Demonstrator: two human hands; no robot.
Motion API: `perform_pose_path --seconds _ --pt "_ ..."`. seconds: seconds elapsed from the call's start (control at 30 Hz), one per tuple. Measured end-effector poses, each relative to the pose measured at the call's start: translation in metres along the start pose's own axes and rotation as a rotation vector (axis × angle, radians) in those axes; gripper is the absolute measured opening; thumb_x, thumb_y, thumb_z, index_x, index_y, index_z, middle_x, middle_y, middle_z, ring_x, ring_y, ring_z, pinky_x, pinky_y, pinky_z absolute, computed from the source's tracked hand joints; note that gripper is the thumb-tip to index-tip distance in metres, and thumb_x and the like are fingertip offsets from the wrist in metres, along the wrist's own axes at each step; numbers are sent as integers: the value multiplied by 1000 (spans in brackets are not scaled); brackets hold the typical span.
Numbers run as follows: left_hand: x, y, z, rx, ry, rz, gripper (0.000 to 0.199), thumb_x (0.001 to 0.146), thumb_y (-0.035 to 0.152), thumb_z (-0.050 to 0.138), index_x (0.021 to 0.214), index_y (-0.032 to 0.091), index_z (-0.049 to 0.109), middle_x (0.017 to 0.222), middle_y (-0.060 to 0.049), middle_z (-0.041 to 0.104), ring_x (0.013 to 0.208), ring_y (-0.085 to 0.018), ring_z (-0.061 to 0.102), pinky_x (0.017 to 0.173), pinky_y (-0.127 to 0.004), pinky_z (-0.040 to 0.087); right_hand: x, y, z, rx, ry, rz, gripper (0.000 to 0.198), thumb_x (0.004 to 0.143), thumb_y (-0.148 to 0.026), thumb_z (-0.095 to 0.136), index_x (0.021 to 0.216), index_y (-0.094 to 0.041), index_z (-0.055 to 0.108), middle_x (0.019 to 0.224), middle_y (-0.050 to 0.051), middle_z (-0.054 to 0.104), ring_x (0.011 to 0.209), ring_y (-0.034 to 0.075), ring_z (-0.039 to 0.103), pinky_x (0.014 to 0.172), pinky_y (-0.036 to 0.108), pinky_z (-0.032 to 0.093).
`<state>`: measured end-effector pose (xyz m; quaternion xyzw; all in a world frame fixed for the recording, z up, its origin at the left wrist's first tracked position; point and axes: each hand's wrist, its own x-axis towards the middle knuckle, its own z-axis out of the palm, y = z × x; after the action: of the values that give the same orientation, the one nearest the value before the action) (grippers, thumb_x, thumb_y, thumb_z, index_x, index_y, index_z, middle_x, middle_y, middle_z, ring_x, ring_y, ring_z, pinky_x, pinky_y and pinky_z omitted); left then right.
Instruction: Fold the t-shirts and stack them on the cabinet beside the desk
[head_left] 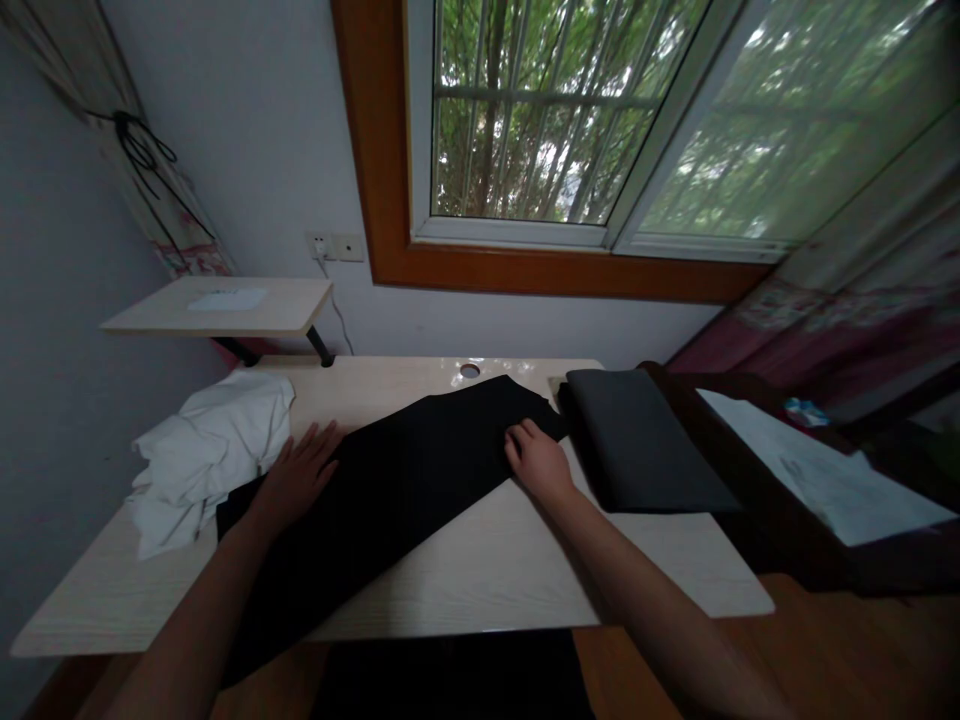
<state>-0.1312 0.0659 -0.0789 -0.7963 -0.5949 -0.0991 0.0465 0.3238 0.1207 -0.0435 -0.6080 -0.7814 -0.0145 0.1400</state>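
Note:
A long black garment, which looks like folded trousers [405,460], lies slantwise across the pale wooden desk [480,590]. Its near left end hangs over the desk's front edge. My left hand [300,465] rests flat on its left part, fingers stretched out, close to a crumpled white cloth [217,430]. At the right end my right hand [538,458] has its fingers curled and closed on the black fabric. The fingertips of that hand are partly hidden. Just right of it lies a neatly folded dark grey cloth [637,435].
A small raised shelf [277,305] with a paper on it stands at the back left. Behind the desk are a wall socket [334,246] with a cord and a barred window [540,120]. To the right, a dark piece of furniture bears a white sheet [817,470].

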Motion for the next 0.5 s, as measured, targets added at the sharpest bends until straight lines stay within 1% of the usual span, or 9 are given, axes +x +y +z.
perform_pose_path --seconds 0.07,0.1,0.17,0.2,0.27,0.33,0.4,0.5 --pt "-1 0 -4 -18 23 107 54 100 24 37 154 28 41 164 -4 34 155 -27 21 124 -58 20 -21 -4 -1 -12 -28 48 31 102 -36 40 113 -27 67 110 10 65 87 23 64 71 33 47" --pt "-1 0 -6 -37 21 169 54 99 20 38 151 29 46 162 -3 38 155 -26 23 125 -57 19 -29 -5 -1 -17 -17 56 30 101 -36 42 116 -28 67 112 11 65 90 24 64 72 34 48" --pt "-2 1 -8 -85 3 257 52 96 16 40 144 28 54 156 -3 48 152 -24 31 126 -55 21 -42 -3 -2 -27 17 44 32 100 -35 44 121 -27 66 116 13 64 101 28 62 81 38 50" --pt "-2 1 -9 -107 -3 272 50 95 16 42 142 27 57 152 -3 53 150 -24 36 126 -54 23 -45 -1 -3 -31 33 37 33 100 -36 45 124 -27 66 118 14 64 106 30 60 87 40 49" --pt "-2 4 -9 -138 1 257 47 96 19 43 140 25 60 147 -5 58 145 -24 44 125 -53 28 -48 3 -4 -36 46 38 36 99 -37 47 128 -26 65 122 15 63 111 32 57 95 44 48" --pt "-2 8 -7 -149 18 225 44 97 23 44 138 23 61 145 -6 60 140 -25 49 123 -52 33 -45 8 -4 -30 46 52 39 98 -39 49 131 -25 64 128 15 62 115 33 56 97 45 47" --pt "-2 15 -6 -142 48 196 42 98 26 45 137 22 62 143 -7 62 136 -26 53 121 -51 36 -39 12 -1 -21 48 49 42 99 -41 49 135 -24 62 133 14 60 120 32 54 100 43 47" --pt "-1 28 -4 -97 89 178 41 99 30 47 136 22 63 141 -7 63 129 -27 58 117 -52 40 -23 18 8 -21 68 47 44 100 -40 47 138 -22 59 139 13 58 126 31 51 107 43 42"
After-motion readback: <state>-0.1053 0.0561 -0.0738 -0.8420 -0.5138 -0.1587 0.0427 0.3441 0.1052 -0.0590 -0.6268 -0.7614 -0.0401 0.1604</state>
